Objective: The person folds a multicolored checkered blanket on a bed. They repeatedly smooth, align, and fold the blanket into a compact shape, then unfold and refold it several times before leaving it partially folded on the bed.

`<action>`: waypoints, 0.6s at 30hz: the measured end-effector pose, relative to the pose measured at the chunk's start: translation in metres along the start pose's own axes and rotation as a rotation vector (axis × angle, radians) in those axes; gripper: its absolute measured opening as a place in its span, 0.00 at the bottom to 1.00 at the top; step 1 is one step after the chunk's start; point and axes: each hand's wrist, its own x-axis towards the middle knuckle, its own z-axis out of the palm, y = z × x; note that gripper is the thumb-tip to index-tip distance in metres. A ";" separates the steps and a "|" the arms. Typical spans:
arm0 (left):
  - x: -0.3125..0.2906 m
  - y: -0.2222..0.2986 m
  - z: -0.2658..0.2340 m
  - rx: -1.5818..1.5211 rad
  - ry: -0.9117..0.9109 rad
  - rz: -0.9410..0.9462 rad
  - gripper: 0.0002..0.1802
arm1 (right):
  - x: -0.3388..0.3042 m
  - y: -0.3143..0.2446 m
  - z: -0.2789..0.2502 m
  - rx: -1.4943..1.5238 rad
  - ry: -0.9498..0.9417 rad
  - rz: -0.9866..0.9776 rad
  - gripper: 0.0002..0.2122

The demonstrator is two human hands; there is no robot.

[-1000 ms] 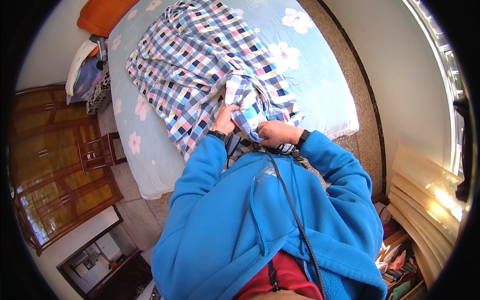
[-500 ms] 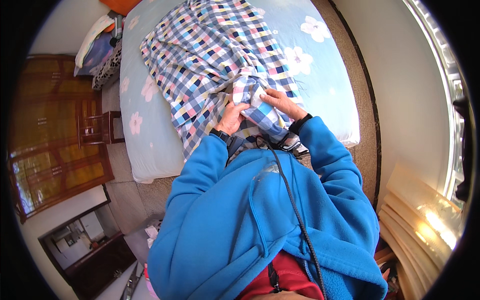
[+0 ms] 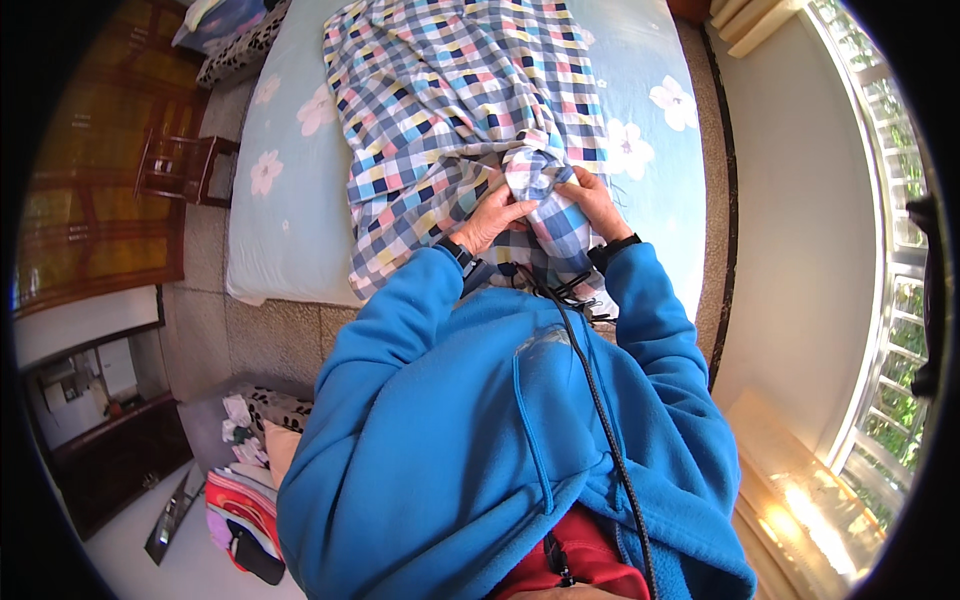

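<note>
A checked quilt cover (image 3: 455, 95) in blue, white, pink and yellow lies rumpled over the bed (image 3: 290, 235) and reaches its near edge. In front of my body a bunched fold (image 3: 545, 222) of it, paler than the rest, is lifted between my two hands. My left hand (image 3: 488, 220) grips the fold from the left, with its thumb pointing right. From the other side my right hand (image 3: 597, 208) pinches the same fold, thumb on top. Fabric hides some fingertips of both hands.
A wooden stool (image 3: 185, 168) and wooden cabinets (image 3: 95, 200) stand to the left. Folded clothes (image 3: 243, 515) lie at the lower left. A window (image 3: 890, 390) runs along the right wall. Dark cords (image 3: 575, 295) hang at my waist, near the cover's edge.
The view has shifted, with the bed now higher in the picture. Both hands still hold the fold, which now looks more bunched between them.
</note>
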 end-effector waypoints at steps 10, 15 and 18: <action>-0.053 -0.134 -0.166 0.611 0.791 0.131 0.15 | -0.007 -0.018 -0.077 -0.062 0.321 -0.153 0.08; -0.142 -0.189 -0.258 0.719 1.136 -0.056 0.19 | -0.009 -0.020 -0.092 -0.034 0.370 0.006 0.09; -0.166 -0.199 -0.286 0.761 1.201 -0.303 0.24 | 0.002 -0.006 -0.095 -0.070 0.355 0.072 0.06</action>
